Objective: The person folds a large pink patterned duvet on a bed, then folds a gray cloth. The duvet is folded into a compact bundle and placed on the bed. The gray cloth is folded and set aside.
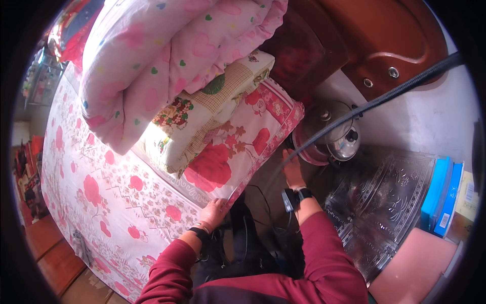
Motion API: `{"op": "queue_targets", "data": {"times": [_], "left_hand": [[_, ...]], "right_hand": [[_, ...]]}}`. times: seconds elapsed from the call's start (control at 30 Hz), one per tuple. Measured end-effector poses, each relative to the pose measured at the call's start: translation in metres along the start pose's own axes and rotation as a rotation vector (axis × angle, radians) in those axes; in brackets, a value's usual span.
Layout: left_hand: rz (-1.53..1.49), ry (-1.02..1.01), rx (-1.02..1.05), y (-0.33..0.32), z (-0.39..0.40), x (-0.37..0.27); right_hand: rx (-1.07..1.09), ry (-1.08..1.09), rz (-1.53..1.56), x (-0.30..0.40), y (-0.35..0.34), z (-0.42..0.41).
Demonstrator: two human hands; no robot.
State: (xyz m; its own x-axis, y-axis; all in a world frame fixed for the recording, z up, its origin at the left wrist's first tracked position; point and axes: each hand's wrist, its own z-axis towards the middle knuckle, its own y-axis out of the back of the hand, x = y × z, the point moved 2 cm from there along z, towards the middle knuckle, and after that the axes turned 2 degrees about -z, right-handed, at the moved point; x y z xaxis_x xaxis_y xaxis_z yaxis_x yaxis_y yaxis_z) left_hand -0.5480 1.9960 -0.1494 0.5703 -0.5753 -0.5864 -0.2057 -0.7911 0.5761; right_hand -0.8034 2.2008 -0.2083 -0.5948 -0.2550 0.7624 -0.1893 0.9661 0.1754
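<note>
My left hand [212, 213] rests at the bed's edge, on the near corner of a pillow [243, 163] printed with red roses. Whether its fingers grip the cloth is hard to make out. Beyond it, a folded cream patchwork quilt [224, 110] lies on the pillow, and a pink duvet [152, 57] with hearts is heaped behind. My right hand [293, 171] reaches down beside the bed with nothing seen in it. Its fingertips are close to a pot [311, 152] with a glass lid [334, 117]. A dark braided cord [364, 110] crosses in front of that hand.
A floral sheet [114, 197] covers the bed at left. The brown headboard [376, 34] stands against the wall. To the right are a patterned glossy low surface [376, 205], blue boxes [436, 193] and a pink flat item [417, 262]. Thin cables [265, 197] hang near my legs.
</note>
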Motion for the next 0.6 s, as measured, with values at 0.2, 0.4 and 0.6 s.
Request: {"op": "queue_targets", "data": {"times": [0.2, 0.4, 0.6], "left_hand": [[0.029, 0.108, -0.014, -0.012, 0.020, 0.004], [0.003, 0.072, 0.016, -0.013, 0.024, 0.012], [-0.037, 0.104, 0.100, -0.010, 0.025, 0.011]], "right_hand": [[0.004, 0.213, -0.358, 0.019, -0.031, 0.058], [-0.105, 0.381, -1.032, 0.040, -0.015, 0.057], [0.098, 0.294, -1.084, 0.051, -0.009, 0.076]]}}
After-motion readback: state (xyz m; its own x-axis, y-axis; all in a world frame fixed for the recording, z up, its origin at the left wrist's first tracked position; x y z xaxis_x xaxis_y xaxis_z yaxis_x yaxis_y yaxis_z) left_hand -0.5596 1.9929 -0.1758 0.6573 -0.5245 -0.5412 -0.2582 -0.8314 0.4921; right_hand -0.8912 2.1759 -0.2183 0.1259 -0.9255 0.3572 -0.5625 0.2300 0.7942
